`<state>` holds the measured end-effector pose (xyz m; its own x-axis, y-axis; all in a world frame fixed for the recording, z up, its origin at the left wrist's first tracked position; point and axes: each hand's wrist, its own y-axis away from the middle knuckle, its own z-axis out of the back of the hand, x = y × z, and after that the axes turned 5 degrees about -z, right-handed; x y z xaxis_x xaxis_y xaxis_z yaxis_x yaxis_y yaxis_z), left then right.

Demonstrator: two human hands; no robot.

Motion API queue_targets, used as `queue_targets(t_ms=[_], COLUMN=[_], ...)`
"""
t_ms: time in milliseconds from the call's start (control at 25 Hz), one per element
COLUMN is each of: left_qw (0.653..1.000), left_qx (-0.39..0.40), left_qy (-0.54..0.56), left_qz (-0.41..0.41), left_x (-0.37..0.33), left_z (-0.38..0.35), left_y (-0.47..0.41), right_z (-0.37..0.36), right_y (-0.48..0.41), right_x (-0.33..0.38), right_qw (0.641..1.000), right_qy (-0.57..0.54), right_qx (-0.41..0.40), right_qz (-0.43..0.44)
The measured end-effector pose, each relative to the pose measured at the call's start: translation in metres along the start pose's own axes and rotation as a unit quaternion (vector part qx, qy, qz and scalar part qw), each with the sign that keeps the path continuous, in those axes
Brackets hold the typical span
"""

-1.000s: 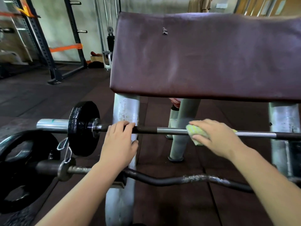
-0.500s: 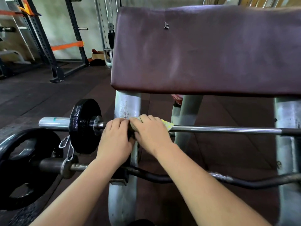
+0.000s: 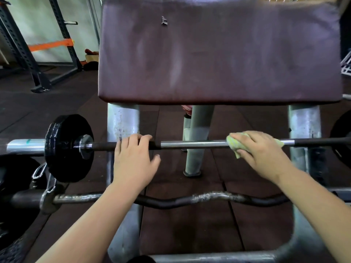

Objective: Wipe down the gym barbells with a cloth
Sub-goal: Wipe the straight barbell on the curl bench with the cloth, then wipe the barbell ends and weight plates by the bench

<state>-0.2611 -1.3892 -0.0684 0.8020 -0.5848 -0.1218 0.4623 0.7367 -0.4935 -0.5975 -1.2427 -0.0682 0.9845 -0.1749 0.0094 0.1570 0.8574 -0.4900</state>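
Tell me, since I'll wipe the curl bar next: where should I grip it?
Grip the curl bar at its dark middle dip, overhand from above: it lies level and open on top, and the flaking patch beside it looks rough.

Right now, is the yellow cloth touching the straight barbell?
Touching. The head view shows the right hand wrapping the yellow cloth over the straight barbell, with no gap between them.
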Motion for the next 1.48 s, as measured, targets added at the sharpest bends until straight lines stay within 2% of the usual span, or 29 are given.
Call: queue_targets(t_ms=[120, 240, 400, 720, 920, 1240, 1480], left_qw=[0.997, 0.983, 0.969, 0.958, 0.96, 0.953, 0.936], left_qx=[0.081, 0.18, 0.23, 0.255, 0.228, 0.205, 0.223], left_qy=[-0.001, 0.032, 0.085, 0.089, 0.09, 0.099, 0.145], left_qz=[0.016, 0.019, 0.031, 0.099, 0.135, 0.199, 0.231], left_x=[-0.005, -0.014, -0.033, -0.045, -0.036, 0.034, 0.15], left_z=[0.017, 0.056, 0.13, 0.288, 0.353, 0.378, 0.344], left_y=[-0.004, -0.014, -0.029, -0.027, -0.006, 0.002, -0.012], right_z=[0.019, 0.057, 0.111, 0.245, 0.294, 0.282, 0.223], right_y=[-0.003, -0.027, -0.055, -0.079, -0.088, -0.123, -0.174], right_x=[-0.006, 0.024, 0.087, 0.165, 0.213, 0.311, 0.398], right_qw=[0.996, 0.98, 0.953, 0.919, 0.908, 0.89, 0.874], right_qy=[-0.021, -0.066, -0.13, -0.239, -0.279, -0.312, -0.289], right_qx=[0.085, 0.186, 0.273, 0.312, 0.312, 0.331, 0.388], right_qz=[-0.014, -0.033, -0.033, -0.039, -0.007, 0.032, 0.035])
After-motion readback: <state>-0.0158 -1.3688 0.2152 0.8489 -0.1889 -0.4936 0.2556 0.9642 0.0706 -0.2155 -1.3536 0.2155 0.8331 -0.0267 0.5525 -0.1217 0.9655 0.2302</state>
